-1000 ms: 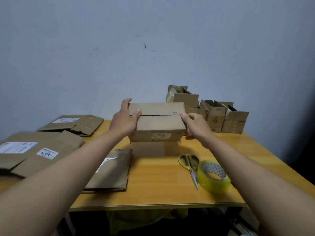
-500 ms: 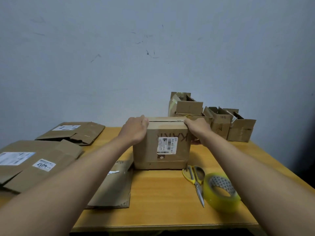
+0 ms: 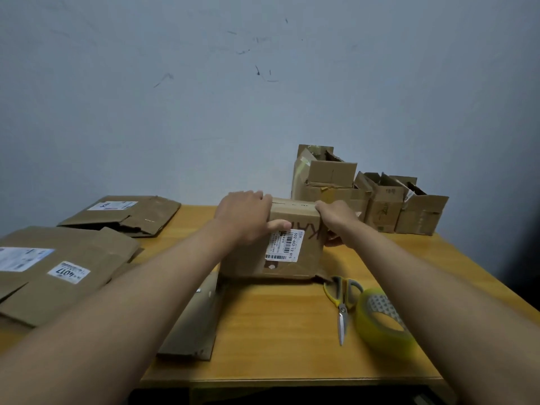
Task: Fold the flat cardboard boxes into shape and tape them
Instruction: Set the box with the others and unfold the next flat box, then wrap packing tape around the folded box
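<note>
Both hands clamp a folded cardboard box (image 3: 280,244) on the worktop (image 3: 277,325), left hand (image 3: 248,217) and right hand (image 3: 336,216) pinning its top flaps; keeping the seam flush likely eases taping, with the tape roll (image 3: 382,323) below the right hand.

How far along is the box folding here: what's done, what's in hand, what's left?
Done: several formed boxes stand by the wall. In hand: the left hand and right hand hold a folded box on the table. Left: taping it; tape roll and scissors lie untouched, and flat boxes wait.
</note>
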